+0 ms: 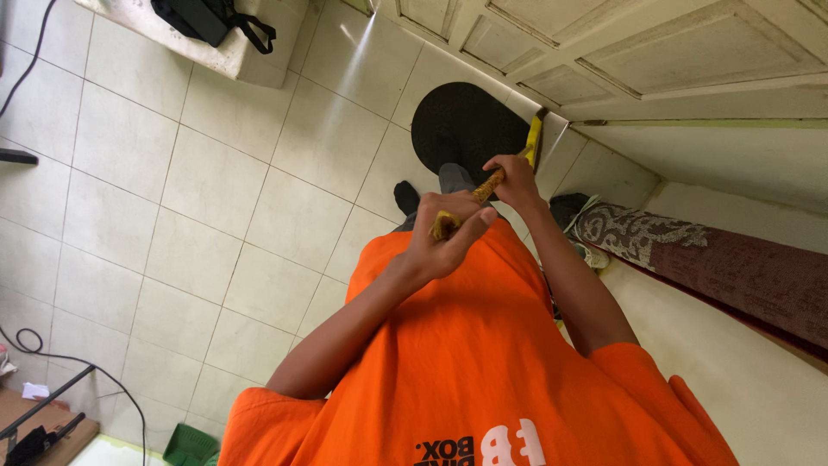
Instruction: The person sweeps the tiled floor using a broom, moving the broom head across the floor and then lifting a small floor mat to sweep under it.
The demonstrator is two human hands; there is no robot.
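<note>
We judge the step in hand to be a two-handed hold on a long, thin stick [489, 185], rough and yellowish-brown where it shows between the hands and turning to smooth bright yellow further down. The left hand [448, 235] is closed in a fist around its near end, thumb laid along the top. The right hand [515, 179] is wrapped around it a little lower, fingers curled tight. The stick slants away from the orange T-shirt [466, 362] and down towards a dark, round, textured floor mat [466, 121]. Its far end runs beside the mat's right edge, and we cannot tell what it ends in or whether it touches the floor. As we read it, any further move with the stick calls for a firm grip from both hands and care at the far end, which stands close to the white panelled door [655, 52]. A foot in a black sock [405, 197] rests on the pale tiled floor [216, 190] just short of the mat. A rolled dark-red patterned carpet [690, 259] lies to the right, and a black bag [203, 17] sits well apart on a low ledge.
</note>
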